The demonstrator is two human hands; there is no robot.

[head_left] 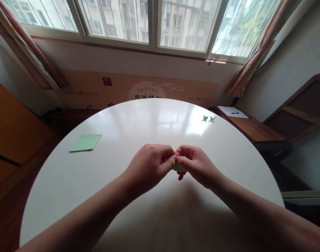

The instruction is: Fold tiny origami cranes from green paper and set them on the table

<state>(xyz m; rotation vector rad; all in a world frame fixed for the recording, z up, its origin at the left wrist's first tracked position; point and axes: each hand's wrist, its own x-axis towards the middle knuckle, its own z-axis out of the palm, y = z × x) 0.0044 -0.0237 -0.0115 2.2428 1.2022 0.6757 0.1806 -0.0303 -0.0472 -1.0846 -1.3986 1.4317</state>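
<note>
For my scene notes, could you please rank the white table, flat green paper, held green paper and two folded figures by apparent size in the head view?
1. White table
2. Flat green paper
Unsure: held green paper, partly hidden, versus the two folded figures, which look alike.

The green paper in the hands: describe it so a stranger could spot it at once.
Find the rounded white table, then the left hand and right hand meeting above it. Between them a bit of green paper peeks out, mostly hidden. Unlike the flat paper at the left and the two small green figures at the far right, it is held.
</note>
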